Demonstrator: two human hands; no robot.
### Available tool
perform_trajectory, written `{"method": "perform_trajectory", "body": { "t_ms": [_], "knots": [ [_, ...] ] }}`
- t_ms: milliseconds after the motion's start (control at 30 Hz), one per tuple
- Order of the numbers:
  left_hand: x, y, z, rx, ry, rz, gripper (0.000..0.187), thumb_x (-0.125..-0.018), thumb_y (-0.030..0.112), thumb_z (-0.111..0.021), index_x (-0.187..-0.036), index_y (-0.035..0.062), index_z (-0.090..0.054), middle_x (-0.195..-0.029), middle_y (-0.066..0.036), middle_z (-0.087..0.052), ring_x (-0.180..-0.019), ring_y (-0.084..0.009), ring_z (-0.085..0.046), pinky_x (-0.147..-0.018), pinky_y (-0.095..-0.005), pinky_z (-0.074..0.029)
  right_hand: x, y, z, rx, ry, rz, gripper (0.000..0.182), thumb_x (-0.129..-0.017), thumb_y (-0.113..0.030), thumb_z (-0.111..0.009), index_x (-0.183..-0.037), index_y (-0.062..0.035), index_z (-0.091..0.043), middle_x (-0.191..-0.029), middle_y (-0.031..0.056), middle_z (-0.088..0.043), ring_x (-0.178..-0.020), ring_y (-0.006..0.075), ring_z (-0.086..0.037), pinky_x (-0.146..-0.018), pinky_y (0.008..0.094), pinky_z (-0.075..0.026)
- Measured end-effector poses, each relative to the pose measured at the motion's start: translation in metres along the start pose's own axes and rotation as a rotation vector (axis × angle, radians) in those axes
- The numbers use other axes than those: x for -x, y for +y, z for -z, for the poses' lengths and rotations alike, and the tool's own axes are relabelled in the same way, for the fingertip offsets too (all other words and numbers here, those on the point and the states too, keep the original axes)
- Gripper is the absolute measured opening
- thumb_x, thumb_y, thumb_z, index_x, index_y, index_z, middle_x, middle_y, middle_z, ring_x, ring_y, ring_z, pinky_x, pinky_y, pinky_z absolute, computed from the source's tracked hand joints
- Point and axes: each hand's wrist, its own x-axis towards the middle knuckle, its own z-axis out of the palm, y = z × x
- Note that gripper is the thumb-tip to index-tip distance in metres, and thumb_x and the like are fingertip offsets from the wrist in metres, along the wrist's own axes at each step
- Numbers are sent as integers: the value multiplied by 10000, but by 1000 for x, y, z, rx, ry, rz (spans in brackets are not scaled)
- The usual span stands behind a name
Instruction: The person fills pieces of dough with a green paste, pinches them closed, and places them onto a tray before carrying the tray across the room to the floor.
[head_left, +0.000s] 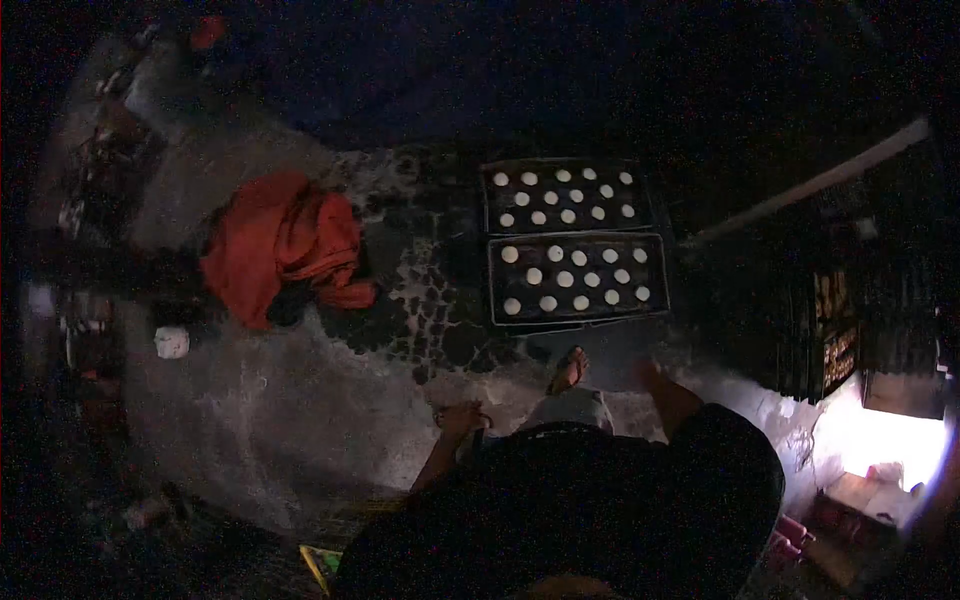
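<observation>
Beside my light-coloured trousers (570, 408), my left hand (462, 416) hangs low with its fingers loosely apart and nothing visible in it. My right hand (650, 376) is dark and smeared by motion, so its fingers cannot be made out. It is nearest the front edge of a dark tray (580, 322) bearing several round, pale dough pieces (565, 279) in rows. Behind that tray lies a second dark tray (560, 161) with similar pale rounds (550, 198). My foot (568, 369) shows just in front of the nearer tray.
A crumpled orange-red cloth (285, 245) lies to the left on the worn, patchy floor (300, 410). Farther left is a small whitish object (172, 342). A pale beam (815, 185) slants at the right, above dark racks (838, 335). Bright light enters at the lower right.
</observation>
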Motion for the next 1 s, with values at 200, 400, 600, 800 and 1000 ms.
{"method": "perform_trajectory", "body": {
  "t_ms": [200,400,600,800,1000],
  "knots": [
    [120,-114,165,-585,732,-91,316,-953,167,-374,-1232,71,-487,-1107,-151,-568,-985,-299,-566,-872,-397,-455,-296,-176,269,-108,427,308,208,-865,-225,-519,-931,-58,-623,-889,99,-604,-748,219,-580,-612,383,-490],
    [209,-142,318,14,984,-227,430,-912,337,-505,-1199,17,-521,-1156,-189,-565,-1023,-291,-571,-861,-379,-454,-502,-353,377,-362,663,693,208,-868,-234,-524,-941,-63,-615,-880,94,-596,-733,215,-570,-598,374,-480],
    [227,-221,420,265,1290,-263,403,-904,325,-524,-1176,28,-524,-1038,-136,-607,-932,-247,-585,-807,-335,-465,-627,-548,409,-733,700,820,209,-871,-244,-529,-952,-67,-607,-872,89,-589,-718,212,-561,-585,365,-471],
    [284,-338,417,1135,1298,-414,356,-900,284,-547,-1172,55,-525,-914,-59,-601,-752,-194,-570,-691,-287,-477,-791,-719,468,-1092,659,888,212,-874,-253,-534,-962,-72,-599,-864,83,-581,-703,208,-552,-571,356,-461],
    [377,-291,377,1288,1466,-363,366,-902,295,-539,-1176,53,-520,-901,-60,-596,-735,-186,-565,-669,-283,-474,-954,-893,518,-1396,647,858,216,-877,-263,-539,-972,-76,-591,-855,78,-573,-688,205,-543,-558,347,-452]
  ]
}}
